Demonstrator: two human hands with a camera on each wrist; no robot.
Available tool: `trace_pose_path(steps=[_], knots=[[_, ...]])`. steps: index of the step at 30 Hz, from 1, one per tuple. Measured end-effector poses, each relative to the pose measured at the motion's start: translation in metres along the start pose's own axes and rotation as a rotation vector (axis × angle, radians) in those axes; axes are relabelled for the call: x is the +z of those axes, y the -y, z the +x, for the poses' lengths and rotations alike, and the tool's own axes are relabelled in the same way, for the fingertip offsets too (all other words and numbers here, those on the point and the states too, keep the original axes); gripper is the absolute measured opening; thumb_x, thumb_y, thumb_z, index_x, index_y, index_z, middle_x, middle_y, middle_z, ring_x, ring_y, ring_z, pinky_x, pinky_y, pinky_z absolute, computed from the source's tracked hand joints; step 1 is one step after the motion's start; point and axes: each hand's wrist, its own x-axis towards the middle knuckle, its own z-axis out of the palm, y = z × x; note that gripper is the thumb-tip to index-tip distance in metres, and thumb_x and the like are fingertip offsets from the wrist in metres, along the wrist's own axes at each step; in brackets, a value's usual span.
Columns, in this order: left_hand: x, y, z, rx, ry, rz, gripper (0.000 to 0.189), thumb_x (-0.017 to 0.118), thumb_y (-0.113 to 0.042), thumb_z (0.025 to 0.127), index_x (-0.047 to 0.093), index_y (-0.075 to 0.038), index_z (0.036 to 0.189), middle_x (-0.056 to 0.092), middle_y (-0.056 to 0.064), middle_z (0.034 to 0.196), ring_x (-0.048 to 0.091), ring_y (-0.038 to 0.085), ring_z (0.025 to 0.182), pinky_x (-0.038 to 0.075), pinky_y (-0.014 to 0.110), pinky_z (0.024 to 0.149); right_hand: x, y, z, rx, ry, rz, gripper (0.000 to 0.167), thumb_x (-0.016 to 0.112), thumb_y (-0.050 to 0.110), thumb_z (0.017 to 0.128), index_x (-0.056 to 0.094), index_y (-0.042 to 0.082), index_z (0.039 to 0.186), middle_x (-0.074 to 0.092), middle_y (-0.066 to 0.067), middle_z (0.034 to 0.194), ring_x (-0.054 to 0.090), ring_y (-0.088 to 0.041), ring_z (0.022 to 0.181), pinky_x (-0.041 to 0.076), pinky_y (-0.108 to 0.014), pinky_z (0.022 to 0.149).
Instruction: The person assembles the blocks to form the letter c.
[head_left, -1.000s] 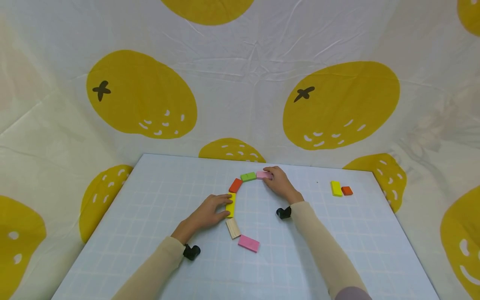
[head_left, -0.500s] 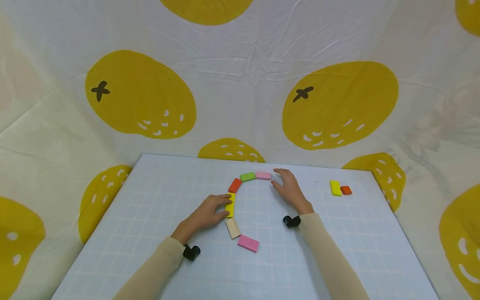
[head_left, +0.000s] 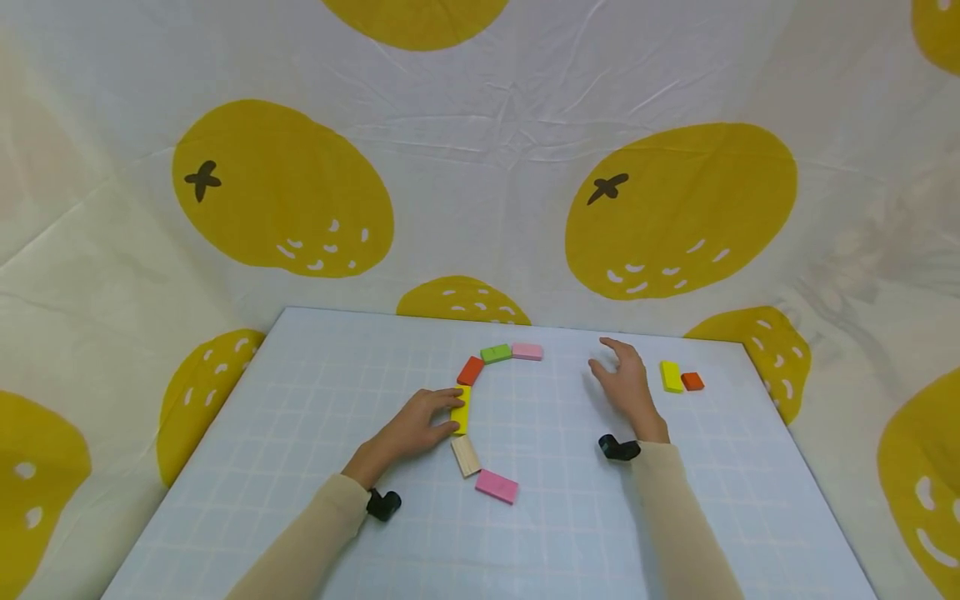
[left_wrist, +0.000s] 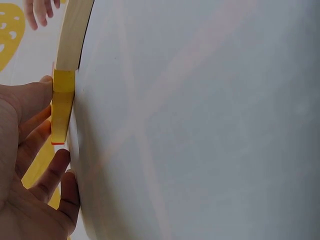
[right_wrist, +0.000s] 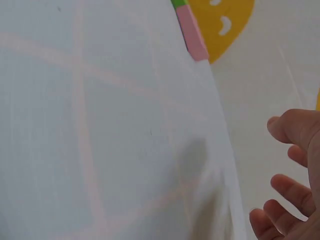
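In the head view my left hand (head_left: 414, 425) rests its thumb and fingertips on a yellow block (head_left: 463, 412) lying flat on the table. Seen from the left wrist, the thumb and fingers lie along that block's upper edge. The block belongs to a curved row: an orange-red block (head_left: 471, 371), a green block (head_left: 496, 354) and a light pink block (head_left: 527, 352) beyond it, a plain wooden block (head_left: 465, 456) and a darker pink block (head_left: 497, 487) nearer. My right hand (head_left: 624, 385), fingers spread and holding nothing, is between the row and two loose blocks.
The loose blocks, one yellow (head_left: 672, 377) and one orange-red (head_left: 693, 381), lie side by side at the right. A pale grid-patterned cloth covers the table (head_left: 555, 542). Behind it hangs a white curtain (head_left: 480, 208) printed with yellow fruit.
My right hand has let go of the light pink block and moved right, toward the loose blocks. The light pink block stays at the row's far end. My left hand has not moved.
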Motion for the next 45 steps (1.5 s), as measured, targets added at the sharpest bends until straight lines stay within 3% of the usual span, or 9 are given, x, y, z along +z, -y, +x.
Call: trace_pose_path(steps=[6, 13, 16, 27, 39, 45], knots=[[-0.001, -0.002, 0.0, -0.009, 0.008, 0.0, 0.042, 0.072, -0.021, 0.097, 0.066, -0.009, 0.137, 0.057, 0.004, 0.152, 0.053, 0.031, 0.136, 0.044, 0.051, 0.114, -0.025, -0.015, -0.006, 0.074, -0.052, -0.038, 0.057, 0.064, 0.023, 0.102, 0.046, 0.001, 0.152, 0.04, -0.028, 0.156, 0.036, -0.048, 0.144, 0.031, -0.064, 0.119], [-0.002, -0.001, 0.0, -0.008, 0.001, 0.002, 0.043, 0.072, -0.021, 0.097, 0.065, -0.008, 0.137, 0.057, 0.004, 0.152, 0.053, 0.031, 0.135, 0.044, 0.051, 0.113, -0.044, -0.034, -0.014, 0.054, -0.139, -0.067, 0.054, 0.065, 0.017, 0.099, 0.05, -0.006, 0.145, 0.047, -0.034, 0.148, 0.038, -0.052, 0.14, 0.031, -0.065, 0.118], [-0.002, 0.001, -0.001, -0.007, -0.002, 0.006, 0.043, 0.072, -0.021, 0.097, 0.065, -0.009, 0.138, 0.056, 0.003, 0.153, 0.053, 0.031, 0.135, 0.044, 0.051, 0.113, -0.049, -0.04, -0.017, 0.086, -0.145, -0.079, 0.055, 0.065, 0.018, 0.099, 0.049, -0.005, 0.146, 0.045, -0.034, 0.149, 0.037, -0.052, 0.141, 0.03, -0.065, 0.118], [-0.001, 0.001, 0.0, -0.01, -0.004, -0.009, 0.042, 0.072, -0.02, 0.097, 0.066, -0.008, 0.137, 0.057, 0.004, 0.152, 0.054, 0.031, 0.134, 0.045, 0.051, 0.112, -0.056, -0.04, -0.023, 0.283, -0.09, -0.069, 0.061, 0.061, 0.024, 0.102, 0.04, 0.0, 0.155, 0.036, -0.032, 0.156, 0.033, -0.049, 0.144, 0.028, -0.062, 0.122], [0.001, 0.001, 0.0, -0.005, -0.003, 0.0, 0.041, 0.072, -0.02, 0.098, 0.066, -0.009, 0.137, 0.057, 0.003, 0.152, 0.054, 0.031, 0.134, 0.044, 0.051, 0.113, -0.063, -0.051, -0.026, 0.377, -0.082, -0.052, 0.064, 0.058, 0.029, 0.104, 0.036, 0.0, 0.157, 0.037, -0.034, 0.153, 0.039, -0.049, 0.137, 0.035, -0.062, 0.117], [0.001, 0.0, -0.001, -0.017, 0.002, -0.009, 0.042, 0.072, -0.02, 0.097, 0.066, -0.01, 0.137, 0.057, 0.002, 0.152, 0.053, 0.03, 0.135, 0.044, 0.05, 0.114, -0.066, -0.058, -0.025, 0.326, -0.042, -0.077, 0.064, 0.06, 0.025, 0.104, 0.034, 0.0, 0.157, 0.038, -0.033, 0.156, 0.04, -0.05, 0.14, 0.037, -0.061, 0.116]])
